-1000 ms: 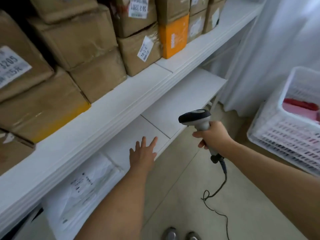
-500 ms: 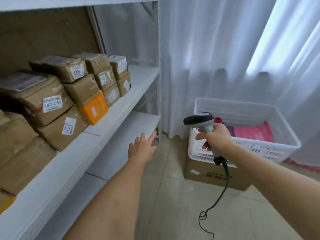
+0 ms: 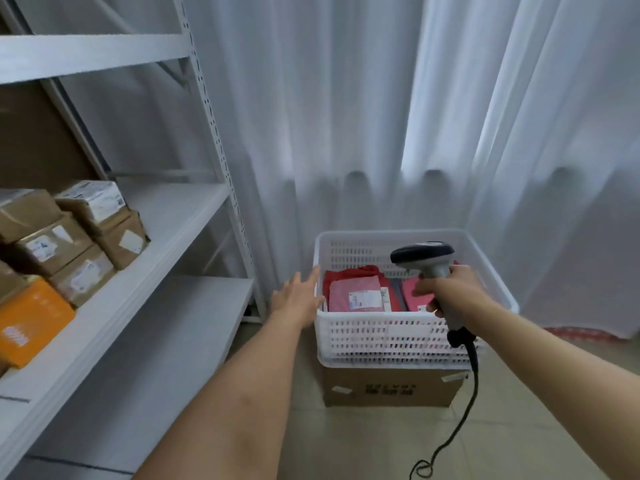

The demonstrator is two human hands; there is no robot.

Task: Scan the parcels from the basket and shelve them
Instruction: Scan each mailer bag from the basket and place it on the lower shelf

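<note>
Left fingers (image 3: 313, 273) spread, empty, now reaching the white slatted plastic basket (image 3: 381, 332) rim after leaving the shelf. Right hand (image 3: 446, 292) gripping grey handheld scanner (image 3: 424, 256). Pink labelled parcel (image 3: 356, 294) inside; next pick likely.

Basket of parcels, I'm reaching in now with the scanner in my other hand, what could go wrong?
1. The white basket sits on a cardboard box; pulling its rim may tip it.
2. The scanner cable dangles to the floor and may snag.
3. The left hand alone may fumble the pink parcel.
</note>
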